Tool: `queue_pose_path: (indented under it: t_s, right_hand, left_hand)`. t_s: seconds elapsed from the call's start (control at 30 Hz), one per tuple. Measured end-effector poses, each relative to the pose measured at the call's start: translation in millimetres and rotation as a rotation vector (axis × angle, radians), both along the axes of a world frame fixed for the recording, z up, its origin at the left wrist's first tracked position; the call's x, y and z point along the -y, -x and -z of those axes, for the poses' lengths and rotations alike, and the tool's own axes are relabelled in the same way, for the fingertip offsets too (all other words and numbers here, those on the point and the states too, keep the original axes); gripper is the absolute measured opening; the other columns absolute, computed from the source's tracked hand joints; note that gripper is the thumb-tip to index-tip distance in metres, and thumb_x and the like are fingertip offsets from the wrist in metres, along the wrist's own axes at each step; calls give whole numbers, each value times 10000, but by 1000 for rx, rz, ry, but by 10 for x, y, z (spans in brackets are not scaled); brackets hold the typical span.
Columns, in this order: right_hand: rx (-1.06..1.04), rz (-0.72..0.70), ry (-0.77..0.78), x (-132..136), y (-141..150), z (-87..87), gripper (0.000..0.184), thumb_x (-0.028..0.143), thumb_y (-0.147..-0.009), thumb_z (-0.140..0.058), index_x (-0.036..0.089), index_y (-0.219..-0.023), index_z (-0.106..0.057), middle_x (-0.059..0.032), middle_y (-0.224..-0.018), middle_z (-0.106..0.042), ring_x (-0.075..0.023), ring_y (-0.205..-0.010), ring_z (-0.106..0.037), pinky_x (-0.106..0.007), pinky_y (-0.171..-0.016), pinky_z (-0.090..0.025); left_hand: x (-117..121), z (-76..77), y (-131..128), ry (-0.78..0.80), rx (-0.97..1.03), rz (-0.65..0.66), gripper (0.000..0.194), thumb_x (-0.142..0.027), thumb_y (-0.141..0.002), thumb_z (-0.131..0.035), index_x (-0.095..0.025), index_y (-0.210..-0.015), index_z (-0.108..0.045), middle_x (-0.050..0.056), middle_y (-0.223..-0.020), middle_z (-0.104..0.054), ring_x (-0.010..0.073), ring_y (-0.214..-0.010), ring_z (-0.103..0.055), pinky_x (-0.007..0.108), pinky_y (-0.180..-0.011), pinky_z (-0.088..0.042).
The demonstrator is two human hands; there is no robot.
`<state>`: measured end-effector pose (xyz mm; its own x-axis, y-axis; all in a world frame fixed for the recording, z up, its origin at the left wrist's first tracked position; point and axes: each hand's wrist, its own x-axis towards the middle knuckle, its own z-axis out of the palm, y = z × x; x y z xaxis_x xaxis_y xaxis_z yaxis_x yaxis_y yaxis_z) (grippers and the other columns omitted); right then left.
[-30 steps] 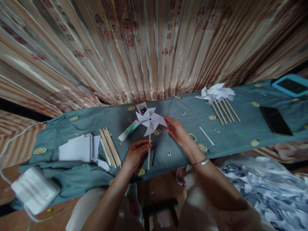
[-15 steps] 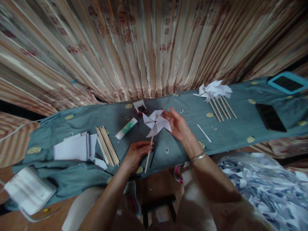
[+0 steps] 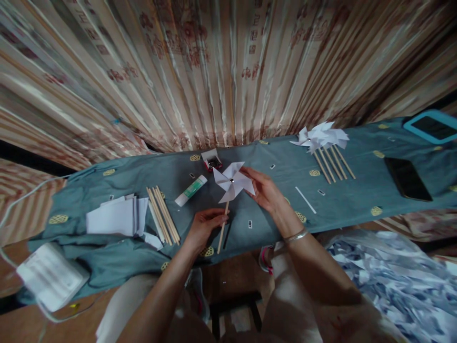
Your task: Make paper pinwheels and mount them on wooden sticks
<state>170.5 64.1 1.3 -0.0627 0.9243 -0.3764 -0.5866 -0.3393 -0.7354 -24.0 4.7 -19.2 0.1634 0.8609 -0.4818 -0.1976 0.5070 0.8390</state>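
Note:
A white paper pinwheel [image 3: 233, 182] on a wooden stick is held in front of me, tilted a little to the right, with a shiny pin at its centre. My left hand [image 3: 209, 227] pinches the stick below the blades. At the pinwheel's right edge is my right hand [image 3: 266, 191], its fingers loosely extended and partly hidden behind a blade. Just beyond the pinwheel, a small red and white box [image 3: 212, 161] stands open with small shiny pieces inside. A green and white glue tube [image 3: 191, 190] lies to the left.
Several wooden sticks [image 3: 163, 216] and a stack of white paper sheets [image 3: 112, 219] lie left. Finished-looking pinwheels [image 3: 323, 137], a paper strip [image 3: 305, 200], a black phone [image 3: 408, 179] and a blue-framed device [image 3: 432, 126] lie right. A clear bag of paper pieces [image 3: 396, 281] sits below.
The pinwheel has shifted slightly right and its stick has tilted, uncovering the red box. My right hand's fingers have loosened from the blade tip and spread behind the blade.

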Motion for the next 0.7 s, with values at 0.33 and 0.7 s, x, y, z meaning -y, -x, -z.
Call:
queue_pose_path:
  t_s: [0.33,0.7]
  right_hand:
    - [-9,-16,-22,29,58,23,148,203,-692,-764,199,-840,-755,-17,-915,-784,-146,-793,-694,-227,-707,-564]
    - [-100,-79,-1,78,143,100,257,259,-637,-849,202,-850,-717,1,-826,-762,-133,-718,-684,-237,-678,-542]
  left_hand:
    - [-16,-15,-4,-5,5,-42,347,-343,-436,-920,-168,-711,-801,43,-662,-723,122,-598,-588,242,-619,-462]
    - [-21,45,28,-45,20,-64,349,-345,-479,-913,-161,-753,-799,43,-691,-726,125,-627,-604,247,-642,-472]
